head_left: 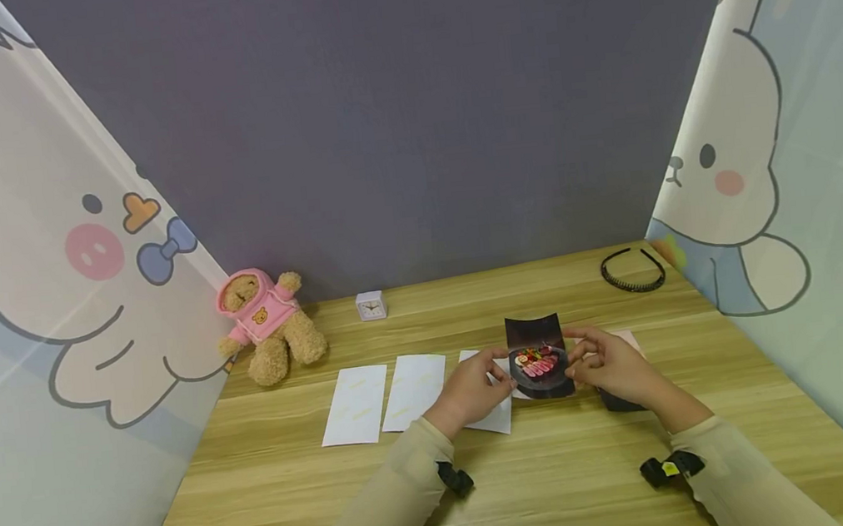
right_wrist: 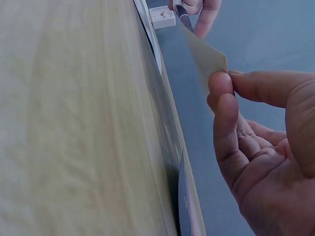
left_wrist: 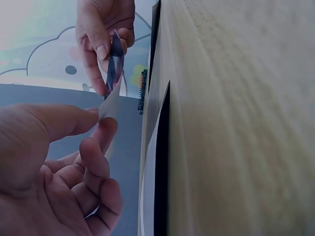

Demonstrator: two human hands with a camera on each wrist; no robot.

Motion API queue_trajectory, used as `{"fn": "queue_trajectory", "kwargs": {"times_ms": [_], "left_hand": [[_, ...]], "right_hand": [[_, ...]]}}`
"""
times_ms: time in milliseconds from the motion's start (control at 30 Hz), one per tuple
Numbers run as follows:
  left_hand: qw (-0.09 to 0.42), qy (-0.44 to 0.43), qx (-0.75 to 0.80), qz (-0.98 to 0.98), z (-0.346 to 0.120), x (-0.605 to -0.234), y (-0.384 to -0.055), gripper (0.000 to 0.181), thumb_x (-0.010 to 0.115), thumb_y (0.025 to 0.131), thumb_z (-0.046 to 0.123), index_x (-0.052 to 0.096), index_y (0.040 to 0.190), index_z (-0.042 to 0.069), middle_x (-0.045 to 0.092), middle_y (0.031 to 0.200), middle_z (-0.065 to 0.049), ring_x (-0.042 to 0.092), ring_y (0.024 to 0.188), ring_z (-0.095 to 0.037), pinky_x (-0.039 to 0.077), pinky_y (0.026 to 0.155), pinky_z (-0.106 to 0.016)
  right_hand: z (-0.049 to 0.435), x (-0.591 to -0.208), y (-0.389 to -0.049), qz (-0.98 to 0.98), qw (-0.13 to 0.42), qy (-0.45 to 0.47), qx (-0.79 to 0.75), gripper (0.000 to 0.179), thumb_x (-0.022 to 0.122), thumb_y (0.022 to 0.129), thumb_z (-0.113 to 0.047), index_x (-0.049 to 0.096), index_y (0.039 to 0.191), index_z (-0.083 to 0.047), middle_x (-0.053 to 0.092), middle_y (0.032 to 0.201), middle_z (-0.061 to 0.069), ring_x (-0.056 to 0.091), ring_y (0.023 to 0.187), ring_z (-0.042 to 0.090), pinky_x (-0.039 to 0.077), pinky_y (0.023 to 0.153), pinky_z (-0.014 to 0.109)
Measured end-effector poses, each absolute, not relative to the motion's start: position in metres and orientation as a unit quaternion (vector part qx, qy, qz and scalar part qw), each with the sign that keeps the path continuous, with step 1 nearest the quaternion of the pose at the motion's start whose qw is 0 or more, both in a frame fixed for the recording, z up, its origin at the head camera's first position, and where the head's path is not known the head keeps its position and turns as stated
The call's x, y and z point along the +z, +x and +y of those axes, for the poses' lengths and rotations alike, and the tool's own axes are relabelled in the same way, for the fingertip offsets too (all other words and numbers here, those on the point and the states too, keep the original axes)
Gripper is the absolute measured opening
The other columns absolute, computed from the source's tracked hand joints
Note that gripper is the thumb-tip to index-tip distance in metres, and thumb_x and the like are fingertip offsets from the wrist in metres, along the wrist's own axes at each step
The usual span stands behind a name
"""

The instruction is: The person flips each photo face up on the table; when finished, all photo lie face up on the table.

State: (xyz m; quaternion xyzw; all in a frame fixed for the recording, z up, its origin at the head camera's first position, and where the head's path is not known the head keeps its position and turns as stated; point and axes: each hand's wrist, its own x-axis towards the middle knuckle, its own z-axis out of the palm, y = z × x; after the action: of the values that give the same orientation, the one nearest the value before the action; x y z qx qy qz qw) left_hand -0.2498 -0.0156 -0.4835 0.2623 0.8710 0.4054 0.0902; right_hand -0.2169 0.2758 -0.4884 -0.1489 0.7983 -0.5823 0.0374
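Note:
Both hands hold a photo print point(head_left: 537, 336) of sliced meat and vegetables in a dark dish, raised above the table. My left hand point(head_left: 470, 392) pinches its left edge between thumb and fingers. At the opposite edge, my right hand point(head_left: 615, 370) pinches it the same way. The print bows slightly, and its pale back point(right_wrist: 209, 56) shows in the right wrist view. Under the left hand lies a white sheet point(head_left: 497, 420), partly covered by the hand and print. Another print point(head_left: 622, 402), dark at its near end, lies mostly hidden beneath the right hand.
Two more white sheets point(head_left: 355, 407) with faint yellow marks lie to the left. Behind them are a teddy bear point(head_left: 272, 326) in a pink hoodie and a small white clock point(head_left: 371, 306). A black headband point(head_left: 634, 286) rests at the back right. Printed panels and a grey wall enclose the wooden table point(head_left: 547, 494).

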Motion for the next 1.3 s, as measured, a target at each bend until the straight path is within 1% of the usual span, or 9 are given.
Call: {"fn": "queue_trajectory", "kwargs": {"times_ms": [100,267,400,467,600,700,1033,1100,1300], "left_hand": [[0.098,0.270,0.399,0.871,-0.016,-0.484,-0.250,0.054,0.075,0.099,0.023,0.056,0.147,0.011,0.065,0.089,0.017,0.059,0.060,-0.007,0.049,0.057,-0.025],[0.106,0.280,0.384,0.873,-0.014,-0.484,-0.249,0.055,0.076,0.099,0.021,0.055,0.148,0.009,0.067,0.088,0.018,0.060,0.060,-0.006,0.049,0.060,-0.024],[0.113,0.282,0.374,0.876,-0.013,-0.484,-0.247,0.059,0.077,0.097,0.021,0.053,0.149,0.008,0.068,0.087,0.020,0.062,0.067,-0.001,0.051,0.071,-0.024],[0.116,0.284,0.368,0.878,-0.012,-0.484,-0.246,0.060,0.078,0.096,0.022,0.053,0.150,0.009,0.068,0.086,0.021,0.063,0.078,0.000,0.051,0.081,-0.025],[0.126,0.286,0.359,0.880,-0.011,-0.483,-0.243,0.062,0.080,0.095,0.023,0.053,0.150,0.009,0.067,0.086,0.021,0.061,0.079,-0.002,0.048,0.086,-0.027],[0.132,0.284,0.352,0.882,-0.008,-0.485,-0.242,0.062,0.082,0.094,0.024,0.055,0.148,0.011,0.067,0.085,0.021,0.059,0.074,-0.002,0.047,0.084,-0.026],[0.133,0.287,0.333,0.888,-0.002,-0.485,-0.237,0.069,0.085,0.092,0.025,0.052,0.151,0.008,0.066,0.080,0.022,0.062,0.086,0.004,0.047,0.094,-0.025],[0.133,0.287,0.332,0.888,-0.001,-0.486,-0.237,0.069,0.085,0.091,0.025,0.053,0.150,0.007,0.066,0.080,0.022,0.062,0.085,0.004,0.048,0.094,-0.025],[0.139,0.290,0.337,0.885,0.002,-0.488,-0.238,0.069,0.087,0.090,0.022,0.054,0.149,0.005,0.065,0.080,0.020,0.059,0.073,0.002,0.048,0.081,-0.022]], "right_hand": [[0.275,-0.487,-0.215,0.801,0.049,-0.147,-0.579,0.071,0.068,0.096,0.006,0.033,0.157,0.008,0.061,0.112,0.026,0.073,0.090,0.029,0.060,0.068,0.040],[0.275,-0.487,-0.215,0.806,0.058,-0.146,-0.570,0.074,0.073,0.095,0.001,0.033,0.157,0.009,0.062,0.111,0.025,0.071,0.079,0.031,0.058,0.063,0.041],[0.276,-0.489,-0.215,0.806,0.060,-0.147,-0.570,0.074,0.075,0.095,0.000,0.034,0.156,0.010,0.063,0.110,0.025,0.070,0.076,0.029,0.058,0.062,0.040],[0.277,-0.490,-0.216,0.806,0.062,-0.148,-0.569,0.075,0.076,0.094,0.000,0.034,0.156,0.010,0.063,0.110,0.025,0.069,0.075,0.028,0.058,0.061,0.040],[0.278,-0.490,-0.216,0.808,0.068,-0.145,-0.567,0.074,0.075,0.094,0.000,0.034,0.155,0.012,0.062,0.108,0.025,0.069,0.073,0.028,0.058,0.059,0.040],[0.279,-0.488,-0.216,0.809,0.077,-0.146,-0.564,0.073,0.074,0.095,0.000,0.033,0.154,0.013,0.063,0.107,0.024,0.069,0.072,0.028,0.059,0.060,0.040],[0.282,-0.488,-0.215,0.811,0.086,-0.145,-0.559,0.068,0.074,0.095,0.001,0.036,0.149,0.019,0.063,0.101,0.022,0.071,0.072,0.030,0.061,0.061,0.041],[0.283,-0.489,-0.215,0.815,0.086,-0.143,-0.556,0.067,0.074,0.095,0.000,0.037,0.148,0.019,0.064,0.100,0.021,0.071,0.071,0.029,0.061,0.060,0.041],[0.285,-0.491,-0.216,0.823,0.087,-0.138,-0.544,0.066,0.074,0.095,-0.001,0.039,0.147,0.019,0.065,0.096,0.018,0.069,0.067,0.029,0.060,0.059,0.040]]}}
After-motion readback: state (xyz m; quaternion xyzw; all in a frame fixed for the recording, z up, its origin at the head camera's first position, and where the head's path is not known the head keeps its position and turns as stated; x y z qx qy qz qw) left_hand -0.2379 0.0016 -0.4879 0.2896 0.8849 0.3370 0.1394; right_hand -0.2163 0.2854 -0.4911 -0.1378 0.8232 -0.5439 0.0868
